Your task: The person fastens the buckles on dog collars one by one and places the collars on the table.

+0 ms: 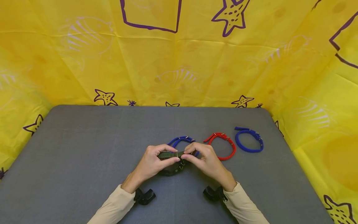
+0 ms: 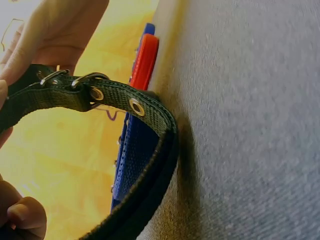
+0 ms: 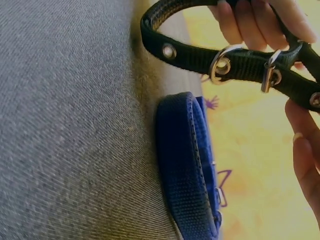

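Note:
A dark green dog collar [image 1: 167, 155] with metal eyelets is held just above the table, between both hands. My left hand [image 1: 152, 160] pinches its strap between thumb and fingers near a metal keeper. At the other side, my right hand [image 1: 205, 157] pinches the strap end with thumb and index finger. Both wrist views show the buckle and D-ring on the looped green collar [image 2: 155, 112], whose strap passes through the buckle [image 3: 270, 72]. Directly behind the hands lies a blue collar [image 1: 179, 139], partly hidden by them.
To the right of the hands a red collar [image 1: 232, 149] lies buckled in a loop. Farther right is another looped blue collar [image 1: 249, 150]. The grey table [image 1: 84, 149] ends at a yellow patterned cloth [image 1: 139, 68] behind and at the sides.

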`<state>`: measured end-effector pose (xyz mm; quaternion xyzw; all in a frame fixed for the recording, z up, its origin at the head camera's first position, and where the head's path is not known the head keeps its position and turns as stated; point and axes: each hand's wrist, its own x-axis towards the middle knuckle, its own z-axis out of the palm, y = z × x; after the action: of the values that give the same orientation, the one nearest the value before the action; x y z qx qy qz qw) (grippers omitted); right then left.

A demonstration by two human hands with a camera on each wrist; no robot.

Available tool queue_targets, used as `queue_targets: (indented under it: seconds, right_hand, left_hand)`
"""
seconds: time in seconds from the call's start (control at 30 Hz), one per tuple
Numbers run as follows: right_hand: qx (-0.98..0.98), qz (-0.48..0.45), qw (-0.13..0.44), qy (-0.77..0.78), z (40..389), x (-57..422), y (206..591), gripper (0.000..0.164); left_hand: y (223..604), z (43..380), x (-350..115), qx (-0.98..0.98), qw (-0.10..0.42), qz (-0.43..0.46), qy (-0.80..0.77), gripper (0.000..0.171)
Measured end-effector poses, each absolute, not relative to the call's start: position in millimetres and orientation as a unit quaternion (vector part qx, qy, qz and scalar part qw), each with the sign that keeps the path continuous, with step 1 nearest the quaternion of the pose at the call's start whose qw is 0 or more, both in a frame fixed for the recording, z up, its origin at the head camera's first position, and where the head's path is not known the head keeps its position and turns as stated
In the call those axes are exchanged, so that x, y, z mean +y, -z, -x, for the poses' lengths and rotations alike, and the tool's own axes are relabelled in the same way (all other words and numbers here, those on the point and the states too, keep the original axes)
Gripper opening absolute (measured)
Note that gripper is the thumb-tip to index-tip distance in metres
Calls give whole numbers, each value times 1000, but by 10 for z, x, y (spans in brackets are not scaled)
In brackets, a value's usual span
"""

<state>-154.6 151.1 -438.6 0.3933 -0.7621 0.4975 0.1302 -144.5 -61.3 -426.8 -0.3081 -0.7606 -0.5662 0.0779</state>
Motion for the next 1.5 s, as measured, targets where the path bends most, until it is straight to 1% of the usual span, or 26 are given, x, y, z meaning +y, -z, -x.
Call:
queue_targets:
  seconds: [0.17,0.3,0.4,0.5,0.6,0.7,0.77,0.9,0.97,1.03,1.13,1.23,1.3,1.43,1.5]
  right_hand:
    - [-769,-383,118,-498,1540,1496,4402,14]
    - [-786,-366,92,-490,1528,1492,4387,9]
    - [-792,-361,83,-486,1517,1487,4383,8]
    - [-787,-366,96,-487,1513,1478,4399,9]
    - [-775,-372,127,-494,1516,1460,4419,12]
    - [-754,-380,163,-510,1517,1427,4420,17]
    - [-736,-387,177,-526,1505,1398,4393,19]
    - [-712,-400,184,-548,1453,1334,4259,21]
    - [-712,-399,186,-547,1423,1313,4184,21]
    - [-718,-394,187,-542,1425,1323,4187,21]
    - [-736,-384,170,-531,1463,1372,4288,26]
    - [-756,-376,141,-517,1504,1417,4403,41]
    - [-767,-368,123,-511,1503,1422,4407,47]
    - [-780,-357,108,-503,1503,1422,4420,49]
    - [-784,-356,110,-496,1502,1422,4420,49]
  left_hand:
    - [4466,1525,-651,-775,61,309,547,19]
    - [4492,1558,-694,-795,37,319,515,19]
    - [4476,1564,-719,-810,29,325,487,21]
    - [4466,1559,-723,-818,27,322,476,20]
    - [4450,1543,-706,-811,32,315,492,18]
    - [4377,1501,-675,-795,48,310,519,18]
    - [4309,1467,-654,-785,61,311,532,19]
    - [4182,1410,-627,-773,69,310,549,19]
    - [4163,1402,-622,-770,66,308,554,19]
    - [4201,1423,-629,-764,64,308,564,19]
    - [4333,1490,-661,-755,62,304,578,19]
    - [4449,1555,-700,-750,60,293,590,17]
    - [4448,1563,-714,-748,59,289,594,16]
    - [4420,1554,-722,-749,58,290,593,16]
    - [4355,1526,-714,-752,49,291,590,15]
